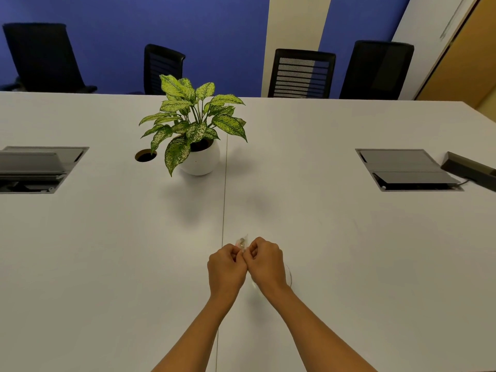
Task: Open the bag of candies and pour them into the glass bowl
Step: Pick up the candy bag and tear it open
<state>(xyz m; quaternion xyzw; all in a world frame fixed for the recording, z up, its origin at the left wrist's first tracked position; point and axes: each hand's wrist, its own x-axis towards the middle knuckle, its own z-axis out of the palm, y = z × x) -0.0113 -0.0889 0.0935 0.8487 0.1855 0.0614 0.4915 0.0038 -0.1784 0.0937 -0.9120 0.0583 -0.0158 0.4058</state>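
Note:
A small clear candy bag (242, 242) is pinched between both hands over the white table (107, 251); only its top edge shows above my fingers. My left hand (226, 268) and my right hand (265, 260) are fisted side by side, knuckles touching, both gripping the bag. The glass bowl (289, 276) sits on the table under my right hand and wrist; only a faint curved stretch of its rim shows. The candies themselves are hidden.
A potted plant in a round white pot (200, 159) stands behind my hands. Beside it is a round cable hole (145, 155). Cable boxes are set into the table at left (40, 169) and right (408, 169). A dark device (472, 169) lies far right. Office chairs line the far edge.

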